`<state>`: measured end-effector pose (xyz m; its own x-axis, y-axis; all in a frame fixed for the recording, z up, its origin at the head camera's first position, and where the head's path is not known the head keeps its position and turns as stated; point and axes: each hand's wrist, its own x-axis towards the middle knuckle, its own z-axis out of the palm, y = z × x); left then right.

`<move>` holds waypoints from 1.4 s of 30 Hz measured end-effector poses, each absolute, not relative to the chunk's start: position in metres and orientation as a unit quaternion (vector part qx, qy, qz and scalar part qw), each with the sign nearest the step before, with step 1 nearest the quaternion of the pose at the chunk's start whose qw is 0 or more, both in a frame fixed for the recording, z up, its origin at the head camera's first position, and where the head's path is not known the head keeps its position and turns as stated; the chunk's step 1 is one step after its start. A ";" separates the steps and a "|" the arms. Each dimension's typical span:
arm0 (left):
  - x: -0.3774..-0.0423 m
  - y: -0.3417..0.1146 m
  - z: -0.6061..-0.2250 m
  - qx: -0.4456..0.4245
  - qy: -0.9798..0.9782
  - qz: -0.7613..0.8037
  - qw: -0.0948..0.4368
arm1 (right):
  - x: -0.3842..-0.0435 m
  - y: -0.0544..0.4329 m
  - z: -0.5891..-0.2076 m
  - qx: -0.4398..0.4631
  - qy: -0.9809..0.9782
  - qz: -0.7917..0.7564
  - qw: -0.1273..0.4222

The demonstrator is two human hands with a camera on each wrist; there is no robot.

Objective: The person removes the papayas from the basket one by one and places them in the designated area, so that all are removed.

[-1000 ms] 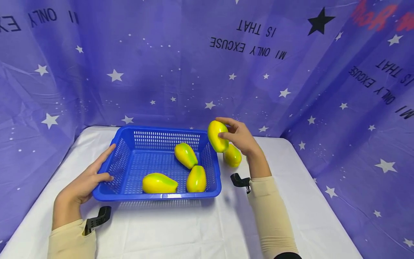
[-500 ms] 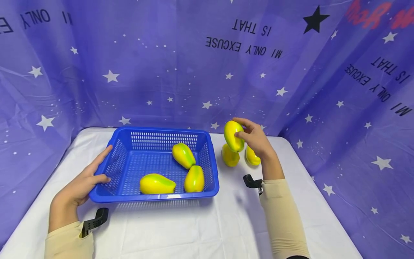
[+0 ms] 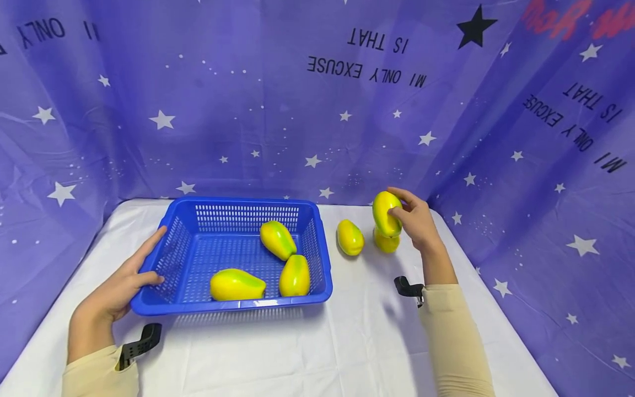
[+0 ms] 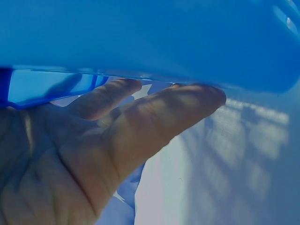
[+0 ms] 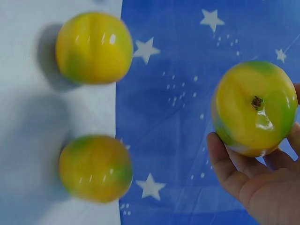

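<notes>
My left hand (image 3: 108,295) grips the left side of a blue plastic basket (image 3: 233,310), thumb over the rim at the front. In the left wrist view, its fingers (image 4: 164,110) lie along the rim's underside. Inside the basket are three yellow-green papayas: one at the front (image 3: 237,285), one at the front right (image 3: 295,275) and one farther back (image 3: 278,240). My right hand (image 3: 418,223) holds another papaya (image 5: 255,108) raised above the table. In the head view it overlaps a papaya (image 3: 387,242) lying below it.
One more papaya (image 3: 350,237) lies on the white-covered table (image 3: 278,358), between the basket and my right hand. A purple curtain (image 3: 278,110) with stars and lettering hangs behind the table and along its right side. Black camera mounts (image 3: 408,287) stick out from both wrists.
My right hand has carried its papaya rightward from the basket's right rim, uncovering one papaya on the table and now partly covering another. My left hand stays on the basket.
</notes>
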<state>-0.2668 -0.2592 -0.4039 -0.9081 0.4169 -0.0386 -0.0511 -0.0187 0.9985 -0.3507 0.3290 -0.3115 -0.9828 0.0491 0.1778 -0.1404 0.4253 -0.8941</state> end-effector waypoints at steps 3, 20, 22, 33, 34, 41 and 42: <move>-0.266 -0.260 -0.405 0.133 0.681 0.701 0.164 | -0.349 0.341 -0.314 0.009 -0.841 0.533 0.090; -0.267 -0.260 -0.406 0.128 0.676 0.706 0.167 | -0.340 0.392 -0.330 -0.042 -0.834 0.539 0.114; -0.267 -0.260 -0.406 0.127 0.676 0.706 0.168 | -0.338 0.396 -0.333 -0.046 -0.834 0.536 0.118; -0.265 -0.260 -0.410 0.133 0.673 0.708 0.169 | -0.339 0.418 -0.355 -0.087 -0.845 0.518 0.106; -0.265 -0.260 -0.410 0.131 0.674 0.707 0.168 | -0.339 0.419 -0.357 -0.090 -0.848 0.513 0.103; -0.266 -0.260 -0.408 0.125 0.683 0.700 0.167 | -0.344 0.432 -0.376 -0.103 -0.862 0.490 0.078; -0.266 -0.260 -0.407 0.126 0.683 0.699 0.167 | -0.344 0.434 -0.378 -0.109 -0.863 0.487 0.076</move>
<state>-0.2659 -0.2600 -0.4074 -0.9122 0.4065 -0.0515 -0.0609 -0.0102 0.9981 -0.3441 0.4340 -0.3783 -0.9649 0.2615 0.0254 0.1133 0.5013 -0.8578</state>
